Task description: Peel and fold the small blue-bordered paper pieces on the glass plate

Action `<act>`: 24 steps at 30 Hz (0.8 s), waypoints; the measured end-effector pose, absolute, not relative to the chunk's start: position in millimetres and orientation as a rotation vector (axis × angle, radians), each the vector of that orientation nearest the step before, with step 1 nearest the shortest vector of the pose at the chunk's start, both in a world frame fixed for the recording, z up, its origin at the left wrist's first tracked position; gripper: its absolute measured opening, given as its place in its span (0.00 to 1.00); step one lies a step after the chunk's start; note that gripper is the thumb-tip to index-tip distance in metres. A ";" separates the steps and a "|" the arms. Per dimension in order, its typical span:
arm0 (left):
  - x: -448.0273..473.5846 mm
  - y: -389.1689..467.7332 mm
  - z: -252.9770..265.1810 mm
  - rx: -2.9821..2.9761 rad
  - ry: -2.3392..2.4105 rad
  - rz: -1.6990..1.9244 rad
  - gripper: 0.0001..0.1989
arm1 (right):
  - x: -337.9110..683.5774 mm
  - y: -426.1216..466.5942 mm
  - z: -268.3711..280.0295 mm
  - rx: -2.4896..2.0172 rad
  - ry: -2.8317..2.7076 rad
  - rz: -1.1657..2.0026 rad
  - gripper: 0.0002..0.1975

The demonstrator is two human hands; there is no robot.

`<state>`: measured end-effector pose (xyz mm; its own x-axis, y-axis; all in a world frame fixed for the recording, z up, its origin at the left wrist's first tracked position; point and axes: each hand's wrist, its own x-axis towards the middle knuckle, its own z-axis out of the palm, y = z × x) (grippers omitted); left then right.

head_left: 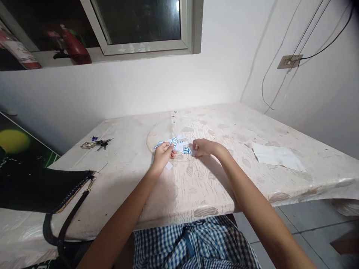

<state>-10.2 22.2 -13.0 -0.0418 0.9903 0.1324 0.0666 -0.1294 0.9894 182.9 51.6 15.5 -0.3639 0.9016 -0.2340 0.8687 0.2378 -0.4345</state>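
In the head view, my left hand (164, 154) is closed on a small paper card with blue markings (174, 142), held between thumb and fingers. Around and beneath it lies a loose pile of small white paper cards (183, 143), some with blue print. My right hand (202, 147) is at the pile's right side, its fingers pinched at a small white card (193, 152); the fingertips partly hide it. Close to my left wrist, a blank white card (168, 165) rests on the tablecloth.
A patterned plastic tablecloth (196, 179) covers the table. Keys (103, 144) and a black bag with a strap (42, 186) lie at the left. To the right is a white paper or cloth piece (277, 157). Bottles, including a red one (75, 46), stand on the window ledge.
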 end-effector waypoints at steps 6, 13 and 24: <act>-9.5 22.3 -13.1 1.343 1.237 1.296 0.16 | 182.5 52.6 14.5 -1.687 -2.432 0.776 0.16; -9.7 22.0 -12.5 1.310 1.222 1.273 0.15 | 182.7 53.5 18.6 -1.359 -2.274 0.828 0.10; -9.8 23.4 -15.4 1.319 1.202 1.231 0.15 | 173.1 58.3 22.4 -0.978 -1.894 0.938 0.16</act>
<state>-9.8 23.4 -15.4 0.0160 0.9966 0.0810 0.0572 -0.0818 0.9950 173.1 58.3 22.4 -0.3902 0.8687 0.3052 0.2839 0.4289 -0.8576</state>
